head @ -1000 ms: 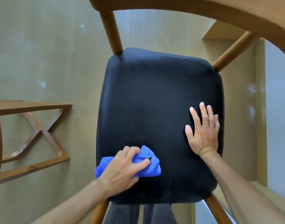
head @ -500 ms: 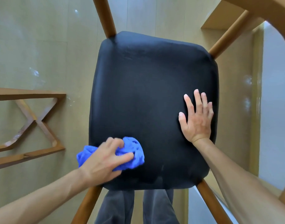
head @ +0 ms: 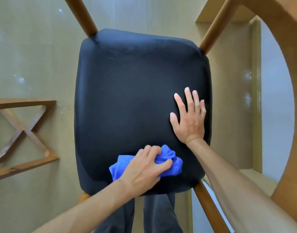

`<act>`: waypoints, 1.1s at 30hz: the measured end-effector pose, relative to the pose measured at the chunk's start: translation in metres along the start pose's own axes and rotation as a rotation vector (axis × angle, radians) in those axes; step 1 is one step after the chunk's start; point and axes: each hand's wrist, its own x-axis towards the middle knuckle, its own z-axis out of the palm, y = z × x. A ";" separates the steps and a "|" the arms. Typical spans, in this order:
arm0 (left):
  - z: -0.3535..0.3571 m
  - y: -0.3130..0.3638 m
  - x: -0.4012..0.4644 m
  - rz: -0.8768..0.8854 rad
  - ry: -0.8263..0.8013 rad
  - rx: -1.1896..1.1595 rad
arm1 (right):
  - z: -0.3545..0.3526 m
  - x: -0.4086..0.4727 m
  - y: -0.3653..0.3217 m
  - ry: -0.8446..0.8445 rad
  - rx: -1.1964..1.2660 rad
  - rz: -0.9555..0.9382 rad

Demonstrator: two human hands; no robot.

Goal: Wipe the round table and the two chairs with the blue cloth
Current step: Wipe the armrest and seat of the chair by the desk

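Observation:
A wooden chair with a black padded seat (head: pixel 136 98) fills the middle of the head view, seen from above. My left hand (head: pixel 144 169) grips the crumpled blue cloth (head: pixel 171 163) and presses it on the seat's near edge, a little right of centre. My right hand (head: pixel 189 118) lies flat on the seat's right side, fingers straight and spread. The chair's curved wooden backrest (head: pixel 282 47) arcs along the right of the frame. The round table is not in view.
Wooden chair legs (head: pixel 82 15) splay out from the seat corners over a beige tiled floor. A wooden X-shaped frame (head: pixel 26 132) stands on the floor at the left. My dark trouser legs (head: pixel 154 214) show below the seat's near edge.
My left hand has slid the blue cloth rightward along the seat's near edge, from the left corner toward the middle. My right hand stays flat on the seat's right side.

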 end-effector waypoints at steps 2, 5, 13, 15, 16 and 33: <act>-0.005 -0.004 0.011 -0.055 0.038 -0.031 | 0.000 -0.002 0.002 -0.002 0.021 0.002; 0.002 0.008 -0.008 0.076 -0.100 0.016 | -0.002 -0.004 0.002 -0.028 0.036 -0.002; 0.028 0.018 -0.042 0.290 -0.301 0.193 | -0.005 -0.004 0.001 -0.078 0.015 0.003; 0.029 0.020 -0.043 0.117 -0.329 0.137 | -0.006 -0.003 0.000 -0.090 -0.002 0.006; 0.024 0.015 -0.040 0.060 -0.294 0.116 | -0.007 -0.003 -0.001 -0.095 -0.009 0.009; -0.049 -0.028 0.048 -1.107 0.462 -0.550 | -0.073 -0.040 -0.055 -0.279 0.602 0.241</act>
